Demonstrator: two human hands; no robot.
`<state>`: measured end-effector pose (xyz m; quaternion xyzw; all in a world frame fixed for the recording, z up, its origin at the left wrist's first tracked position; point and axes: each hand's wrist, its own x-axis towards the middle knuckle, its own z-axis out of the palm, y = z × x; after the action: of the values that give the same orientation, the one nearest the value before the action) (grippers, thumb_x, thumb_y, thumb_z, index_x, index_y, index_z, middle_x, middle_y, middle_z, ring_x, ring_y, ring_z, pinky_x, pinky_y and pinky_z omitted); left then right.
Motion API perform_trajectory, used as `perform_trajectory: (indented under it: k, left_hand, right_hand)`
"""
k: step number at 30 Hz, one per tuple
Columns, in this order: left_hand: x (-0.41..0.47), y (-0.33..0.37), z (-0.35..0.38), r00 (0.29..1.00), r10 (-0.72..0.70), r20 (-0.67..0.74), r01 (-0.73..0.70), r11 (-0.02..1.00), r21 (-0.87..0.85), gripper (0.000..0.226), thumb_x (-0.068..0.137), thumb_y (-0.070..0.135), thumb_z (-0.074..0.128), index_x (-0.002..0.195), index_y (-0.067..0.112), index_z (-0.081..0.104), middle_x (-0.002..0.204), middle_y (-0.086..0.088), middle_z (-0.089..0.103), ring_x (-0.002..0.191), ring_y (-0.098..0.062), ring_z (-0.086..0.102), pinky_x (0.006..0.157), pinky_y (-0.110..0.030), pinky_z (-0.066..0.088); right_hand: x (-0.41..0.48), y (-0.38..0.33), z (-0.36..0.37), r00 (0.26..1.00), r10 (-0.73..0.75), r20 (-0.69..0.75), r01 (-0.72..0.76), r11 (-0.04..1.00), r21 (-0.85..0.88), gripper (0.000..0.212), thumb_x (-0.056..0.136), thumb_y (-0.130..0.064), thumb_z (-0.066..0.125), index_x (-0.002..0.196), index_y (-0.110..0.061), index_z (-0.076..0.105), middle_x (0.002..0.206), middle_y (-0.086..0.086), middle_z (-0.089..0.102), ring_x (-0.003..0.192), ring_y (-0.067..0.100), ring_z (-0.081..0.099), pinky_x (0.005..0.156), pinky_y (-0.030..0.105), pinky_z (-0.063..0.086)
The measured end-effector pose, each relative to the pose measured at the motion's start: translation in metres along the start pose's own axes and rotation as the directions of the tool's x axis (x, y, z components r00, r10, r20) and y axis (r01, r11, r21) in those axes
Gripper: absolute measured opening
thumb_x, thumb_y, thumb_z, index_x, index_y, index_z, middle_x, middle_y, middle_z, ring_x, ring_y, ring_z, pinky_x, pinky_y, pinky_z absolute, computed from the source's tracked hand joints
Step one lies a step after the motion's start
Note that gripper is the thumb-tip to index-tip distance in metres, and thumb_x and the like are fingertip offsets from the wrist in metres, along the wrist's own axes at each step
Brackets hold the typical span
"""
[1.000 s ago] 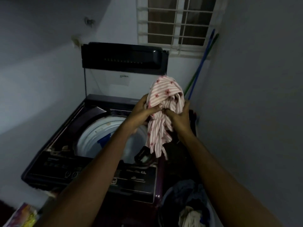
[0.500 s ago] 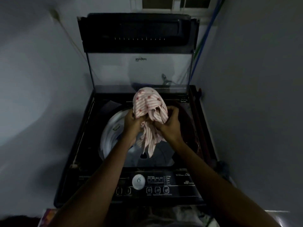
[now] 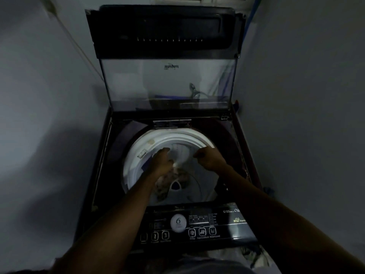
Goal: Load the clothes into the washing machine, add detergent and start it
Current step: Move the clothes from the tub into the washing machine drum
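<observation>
While both arms reach over the open washing machine point(image 3: 169, 175), the left hand point(image 3: 163, 158) and the right hand point(image 3: 210, 158) hang above the white drum rim point(image 3: 138, 149), a little apart. The left hand sits at about 10 o'clock of the drum opening, its fingers loosely spread and blurred, holding nothing that can be made out. The right hand sits at about 2 o'clock with its fingers curled inward; whether it pinches anything I cannot tell. Between the hands a pale, smeared streak point(image 3: 180, 155) runs down into the drum; it is too blurred to name. Clothes point(image 3: 167, 183) lie at the bottom of the drum, at about 7 o'clock, beside the blue-centred hub point(image 3: 175, 185). The glass lid point(image 3: 167, 84) stands upright at 12 o'clock. At 6 o'clock, the control panel point(image 3: 199, 224) shows a round display reading 6 and a row of buttons. Grey walls point(image 3: 306, 115) close in on either side.
</observation>
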<state>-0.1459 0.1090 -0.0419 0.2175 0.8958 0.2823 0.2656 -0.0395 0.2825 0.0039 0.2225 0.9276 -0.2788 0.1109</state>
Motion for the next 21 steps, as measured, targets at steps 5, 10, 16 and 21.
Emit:
perform_trajectory:
  k: [5,10,16,21]
  left_hand:
    - [-0.009,0.022,0.012,0.996,0.086,-0.017,-0.085,0.995,0.045,0.053,0.097,0.014,0.056,0.147,0.013,0.04,0.151,-0.011,0.042,0.134,-0.031,0.045,0.105,-0.037,0.041]
    - [-0.027,0.051,0.031,0.985,0.149,-0.091,-0.144,0.987,0.065,0.047,0.096,0.016,0.055,0.143,0.015,0.046,0.147,-0.01,0.047,0.127,-0.031,0.051,0.102,-0.042,0.046]
    - [-0.062,0.1,0.061,0.944,0.255,-0.21,-0.229,0.963,0.142,0.048,0.096,0.013,0.053,0.143,0.016,0.046,0.146,-0.008,0.049,0.131,-0.03,0.048,0.105,-0.04,0.042]
    - [-0.097,0.145,0.097,0.902,0.307,-0.305,-0.275,0.95,0.146,0.047,0.094,0.01,0.053,0.141,0.017,0.05,0.144,-0.007,0.052,0.128,-0.029,0.049,0.106,-0.037,0.04]
  right_hand:
    - [-0.012,0.015,-0.005,0.999,0.021,-0.049,-0.017,0.998,0.068,0.028,0.087,-0.01,0.056,0.107,-0.019,0.073,0.12,0.003,0.068,0.114,0.023,0.06,0.096,0.031,0.048]
    - [-0.032,0.027,-0.019,0.987,0.022,-0.159,0.0,0.99,0.141,0.025,0.082,-0.009,0.058,0.097,-0.019,0.075,0.106,0.007,0.072,0.102,0.026,0.066,0.086,0.031,0.053]
    - [-0.072,0.055,-0.045,0.969,-0.07,-0.238,0.093,0.992,0.088,0.028,0.083,-0.009,0.056,0.103,-0.018,0.073,0.107,0.008,0.072,0.103,0.026,0.064,0.082,0.027,0.049]
    - [-0.123,0.095,-0.068,0.94,-0.182,-0.29,0.198,0.98,0.029,0.023,0.081,-0.01,0.055,0.099,-0.014,0.069,0.102,0.011,0.07,0.094,0.032,0.065,0.076,0.038,0.055]
